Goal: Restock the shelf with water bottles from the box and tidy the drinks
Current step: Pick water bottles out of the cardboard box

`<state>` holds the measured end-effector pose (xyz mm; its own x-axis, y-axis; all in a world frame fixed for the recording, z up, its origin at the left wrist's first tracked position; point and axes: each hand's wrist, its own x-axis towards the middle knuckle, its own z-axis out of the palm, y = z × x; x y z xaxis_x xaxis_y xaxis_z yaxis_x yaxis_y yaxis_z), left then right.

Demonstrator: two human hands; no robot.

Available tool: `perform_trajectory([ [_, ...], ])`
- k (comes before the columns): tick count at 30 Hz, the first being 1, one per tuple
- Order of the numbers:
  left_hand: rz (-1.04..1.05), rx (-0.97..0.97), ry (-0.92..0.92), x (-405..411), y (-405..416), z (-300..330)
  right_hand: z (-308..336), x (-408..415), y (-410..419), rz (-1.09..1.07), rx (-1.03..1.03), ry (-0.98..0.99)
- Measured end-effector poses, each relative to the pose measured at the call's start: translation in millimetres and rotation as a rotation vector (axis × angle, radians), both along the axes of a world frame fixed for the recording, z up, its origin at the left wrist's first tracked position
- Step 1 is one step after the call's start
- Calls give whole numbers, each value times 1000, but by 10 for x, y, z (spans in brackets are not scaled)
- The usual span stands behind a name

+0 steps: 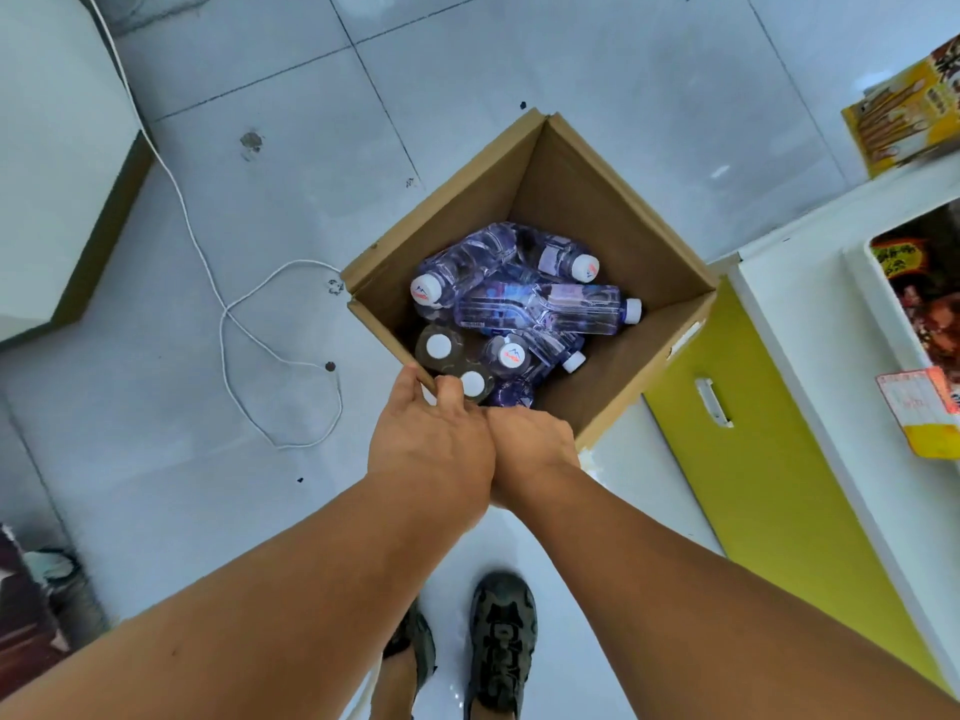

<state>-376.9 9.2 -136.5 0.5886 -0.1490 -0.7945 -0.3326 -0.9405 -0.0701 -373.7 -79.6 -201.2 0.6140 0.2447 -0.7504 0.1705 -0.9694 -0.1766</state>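
Both forearms reach down side by side. Left hand (428, 449): grip pinching the near rim of the cardboard box (613, 210), thumb inside. Right hand (530, 449): fingers hidden over the same rim, grip state cannot be told. Box open on the tiled floor (260, 85) beside the shelf (789, 314); water bottles (540, 304) heaped inside, mostly lying flat.
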Motion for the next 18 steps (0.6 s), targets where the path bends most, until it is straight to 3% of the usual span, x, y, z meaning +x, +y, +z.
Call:
perform_trajectory([
  [18, 34, 9, 26, -1537, -202, -95, 51, -1462, -288, 118, 22, -95],
])
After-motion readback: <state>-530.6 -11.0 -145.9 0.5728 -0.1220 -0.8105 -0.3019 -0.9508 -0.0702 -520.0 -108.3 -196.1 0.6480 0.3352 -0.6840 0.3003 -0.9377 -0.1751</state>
